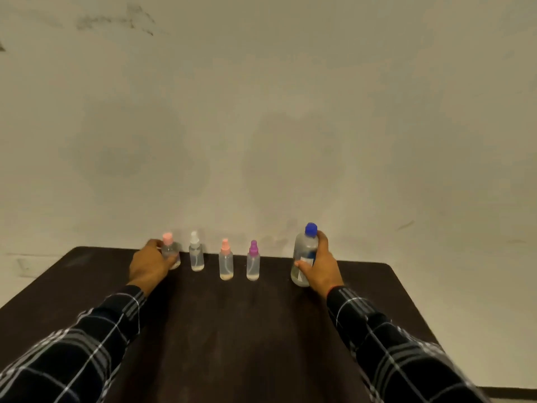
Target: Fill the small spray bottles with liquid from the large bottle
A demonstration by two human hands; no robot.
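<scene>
Several small clear spray bottles stand upright in a row near the far edge of a dark table (232, 330). The leftmost has a pink cap (171, 251), and my left hand (151, 264) is wrapped around it. Beside it stand a white-capped bottle (196, 255), another pink-capped bottle (226, 264) and a purple-capped bottle (253, 263), each with a little liquid at the bottom. At the right stands the large clear bottle (303, 257) with a blue cap and a label. My right hand (321, 270) grips its side. All caps are on.
A plain pale wall (261, 126) rises right behind the table's far edge. The table's right corner (386, 266) lies just beyond the large bottle. Both my arms wear dark checked sleeves.
</scene>
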